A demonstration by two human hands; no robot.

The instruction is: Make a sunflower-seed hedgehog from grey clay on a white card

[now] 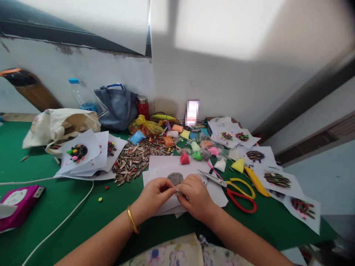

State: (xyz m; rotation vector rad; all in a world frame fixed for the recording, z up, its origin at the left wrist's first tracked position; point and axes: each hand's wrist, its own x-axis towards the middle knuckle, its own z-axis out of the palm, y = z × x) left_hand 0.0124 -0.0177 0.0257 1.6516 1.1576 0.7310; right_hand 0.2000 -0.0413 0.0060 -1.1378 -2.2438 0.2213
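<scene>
My left hand (155, 192), with a gold bangle at the wrist, and my right hand (196, 195) meet over white paper (159, 166). Both are closed, fingertips pinched together around a small, pale, shiny bit whose kind I cannot make out. Just beyond the fingertips, a flat round patch of grey clay (175, 178) lies on the paper, partly hidden by my hands. To the right of my right hand lie scissors (222, 181) with one yellow and one red handle, blades apart and over the paper. A yellow utility knife (256, 181) rests beyond them.
A heap of sunflower seeds (135, 159) spreads at the back left, near small bags of coloured clay (196, 155). Seed pictures on paper (277, 180) line the right; others (88, 147) are stacked left. A white cable (66, 218) and a magenta tissue pack (23, 201) lie left.
</scene>
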